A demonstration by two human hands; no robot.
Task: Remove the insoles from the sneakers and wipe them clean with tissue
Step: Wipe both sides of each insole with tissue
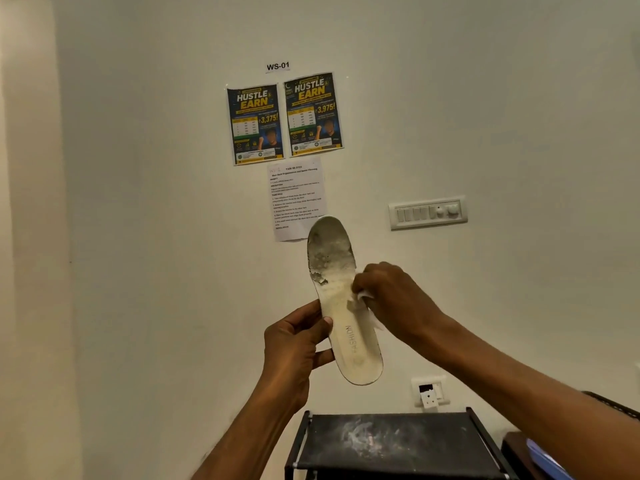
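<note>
Left hand [294, 344] grips insole [358, 358] edge | right hand [391, 292] presses tissue [363, 299] midway

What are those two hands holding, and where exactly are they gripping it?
The left hand grips a white insole by its side edge, near the middle, thumb on top. The right hand pinches a crumpled tissue against the insole's face.
</note>
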